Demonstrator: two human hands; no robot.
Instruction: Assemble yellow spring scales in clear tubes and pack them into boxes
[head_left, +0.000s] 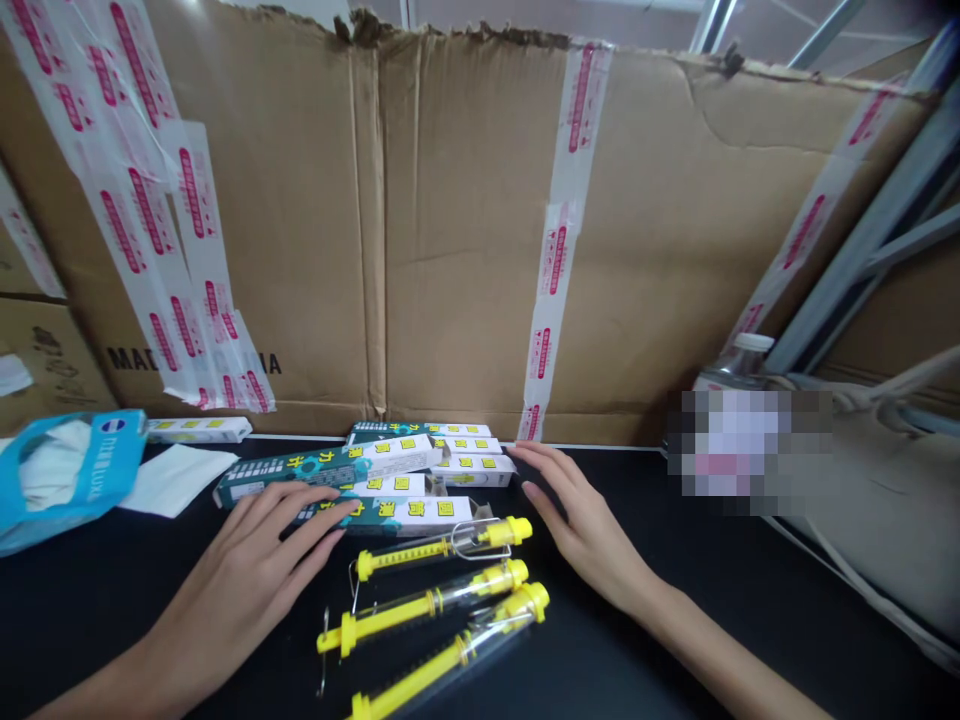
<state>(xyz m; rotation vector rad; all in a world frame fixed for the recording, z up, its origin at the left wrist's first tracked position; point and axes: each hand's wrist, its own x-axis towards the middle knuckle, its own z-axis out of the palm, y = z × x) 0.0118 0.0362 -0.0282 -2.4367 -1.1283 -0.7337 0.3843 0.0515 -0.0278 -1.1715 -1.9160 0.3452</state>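
My left hand (247, 570) lies with fingers stretched over the left part of the green and white spring scale boxes (431, 512). My right hand (581, 515), its fingers extended and slightly bent, is at the right end of the stack; the fingertips are at a white box (472, 468). Another box (322, 468) lies slantwise over the others. In front of the boxes are three clear tubular spring scales with yellow ends: a far one (412, 553), a middle one (394, 615) and a near one (427, 675) cut off by the lower frame edge. Metal hooks show on them.
A tall taped cardboard box (465, 250) walls off the back of the black table (675, 620). At left are a blue tissue pack (97, 490), a loose tissue (176, 478) and another narrow box (199, 430). A capped bottle (750, 355), partly blurred, and a beige bag (862, 540) stand right.
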